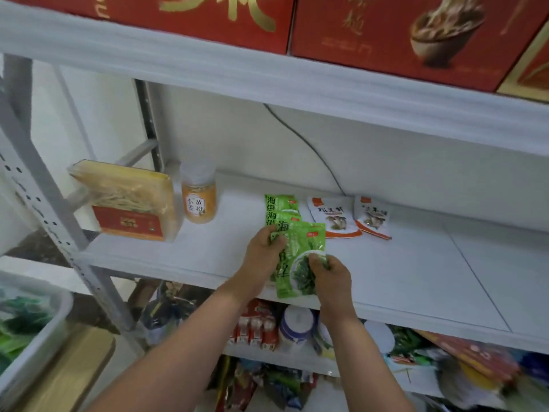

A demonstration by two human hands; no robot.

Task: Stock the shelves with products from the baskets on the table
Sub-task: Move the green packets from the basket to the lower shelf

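Three green packets are lying in an overlapping row on the white middle shelf (416, 272), running from far to near; a fourth may be hiding under the nearest one, but that is hard to tell. The nearest green packet (300, 257) is showing a white plate of dark greens and bold dark lettering down its left side. Right of the row, two white-and-orange packets (334, 217) printed with mushrooms are lying side by side. At the far left, one yellow noodle pack (127, 200) and one orange jar (198, 200) are standing together.

The left hand (263, 252) is curling its fingers over the packet's left edge, pressing it down. The right hand (331, 275) is pinching the packet's right edge between bent, closed fingers. One grey basket (44, 328) is sitting at the near left.
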